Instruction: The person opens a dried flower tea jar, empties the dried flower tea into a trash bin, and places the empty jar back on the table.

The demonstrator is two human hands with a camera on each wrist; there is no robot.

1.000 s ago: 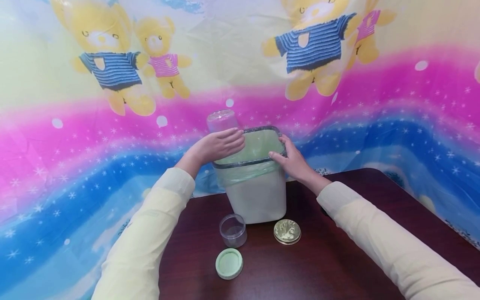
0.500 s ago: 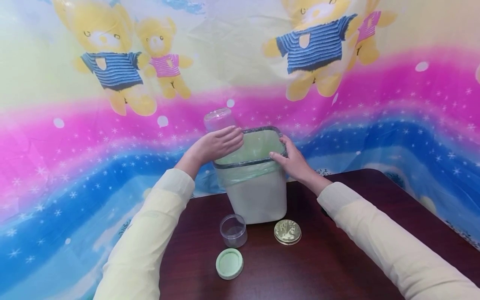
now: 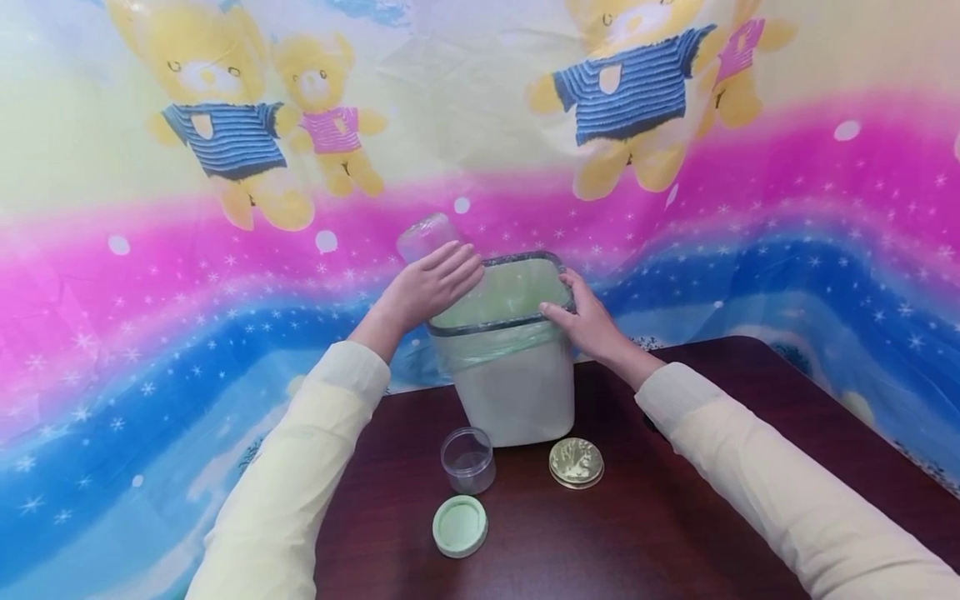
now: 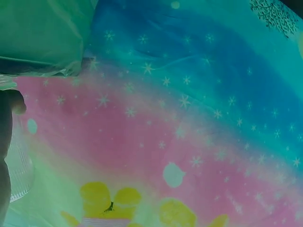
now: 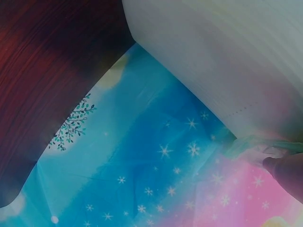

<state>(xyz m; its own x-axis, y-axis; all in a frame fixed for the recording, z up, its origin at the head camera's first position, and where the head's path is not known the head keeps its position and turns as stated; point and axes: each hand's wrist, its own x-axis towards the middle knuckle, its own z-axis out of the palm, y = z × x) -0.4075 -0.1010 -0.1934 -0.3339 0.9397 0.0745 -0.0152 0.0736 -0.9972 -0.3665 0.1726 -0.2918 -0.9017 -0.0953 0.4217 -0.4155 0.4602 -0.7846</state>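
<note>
In the head view my left hand [image 3: 438, 287] holds a clear plastic jar [image 3: 426, 236], tipped with its base up and to the left, over the left side of a white trash bin [image 3: 517, 392]. The hand covers the jar's mouth end. The left wrist view shows the jar's ribbed side [image 4: 20, 163] beside a finger. A pale green bag [image 3: 517, 292] lines the bin, held under a dark rim. My right hand [image 3: 588, 321] grips the rim's right side, thumb on the near edge. The bin is tilted towards the left.
On the dark wooden table [image 3: 622, 542], in front of the bin, stand a clear open jar [image 3: 468, 467], a light green lid [image 3: 460, 527] and a gold-coloured lid [image 3: 576, 462]. A printed bear curtain [image 3: 480, 167] hangs close behind the table's edge.
The jar in my left hand has shifted left and slightly up, leaning over further. My left hand has turned and risen a little with it. My right hand keeps its grip on the bin.
</note>
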